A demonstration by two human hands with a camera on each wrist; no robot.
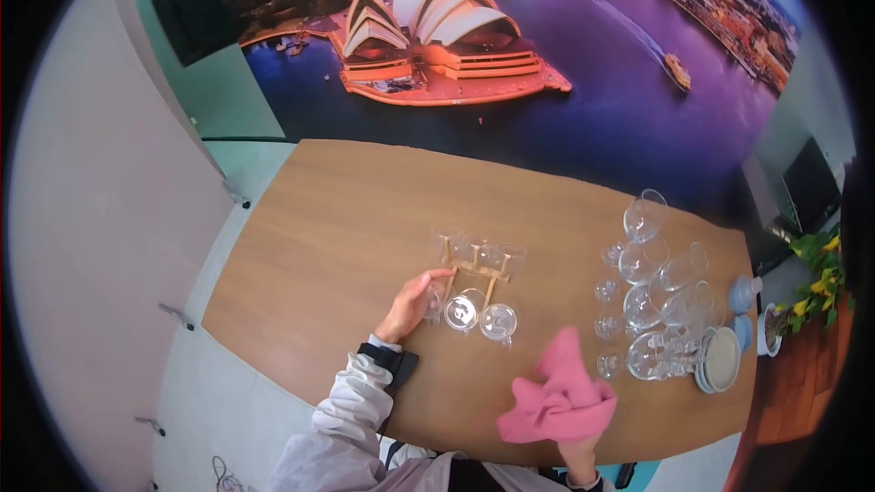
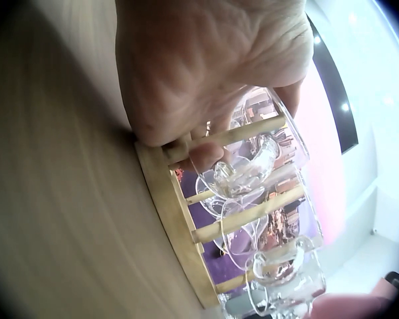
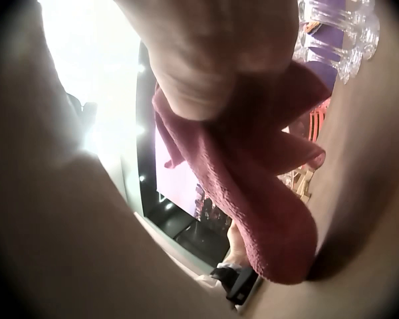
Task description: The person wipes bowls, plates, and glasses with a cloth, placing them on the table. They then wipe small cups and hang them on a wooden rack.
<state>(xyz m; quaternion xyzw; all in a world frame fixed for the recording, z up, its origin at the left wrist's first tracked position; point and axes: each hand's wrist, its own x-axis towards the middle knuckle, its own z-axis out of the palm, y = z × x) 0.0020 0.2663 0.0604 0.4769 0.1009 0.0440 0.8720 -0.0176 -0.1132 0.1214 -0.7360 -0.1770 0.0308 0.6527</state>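
Note:
A wooden rack [image 1: 474, 269] holds several clear glass cups [image 1: 499, 321]. At its left end my left hand [image 1: 406, 312] has its fingers around a glass cup [image 1: 434, 302]. The left wrist view shows the left hand [image 2: 213, 60] over the end of the rack [image 2: 173, 222], a fingertip beside a wooden peg and the glass; part of the grip is hidden. Near the table's front edge, my right hand [image 1: 579, 457] holds a bunched pink cloth [image 1: 563, 401]. In the right wrist view the cloth [image 3: 233, 166] hangs from the right hand [image 3: 213, 53].
Several glasses and bowls [image 1: 643, 260] stand on the right of the wooden table [image 1: 310, 219], with small glass pieces [image 1: 608, 326] on their left. Stacked dishes [image 1: 722, 360] and blue-grey containers [image 1: 744, 293] are near the right edge. A potted plant [image 1: 811, 282] is beyond it.

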